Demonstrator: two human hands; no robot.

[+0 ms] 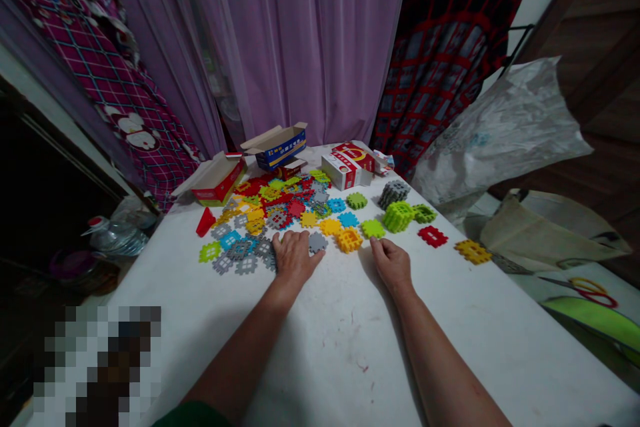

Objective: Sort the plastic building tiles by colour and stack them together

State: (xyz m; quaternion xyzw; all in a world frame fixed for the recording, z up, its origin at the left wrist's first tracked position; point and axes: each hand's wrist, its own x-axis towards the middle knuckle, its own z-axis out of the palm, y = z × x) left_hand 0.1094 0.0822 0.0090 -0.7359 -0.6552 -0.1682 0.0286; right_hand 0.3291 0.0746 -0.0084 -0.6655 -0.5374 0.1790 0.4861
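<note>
My left hand (293, 258) lies palm down with fingers spread, at the edge of a heap of interlocking plastic building pieces. Beside its thumb is a grey square piece (317, 243), and several grey pieces (246, 264) lie just left of the hand. My right hand (393, 265) rests on the table in a loose fist, with nothing seen in it. Just beyond it is a lime green piece (373, 228). Between the hands sits an orange block of joined pieces (349, 240). Past the right hand stand a lime green stack (399, 216) and a dark grey stack (394, 194).
A white table (330, 347) bears everything. At its back stand a blue carton (281, 149), a red-and-green box (220, 181) and a red-and-white box (345, 169). A red piece (433, 236) and a yellow block (473, 251) lie rightward. Scissors (595, 292) lie off to the right.
</note>
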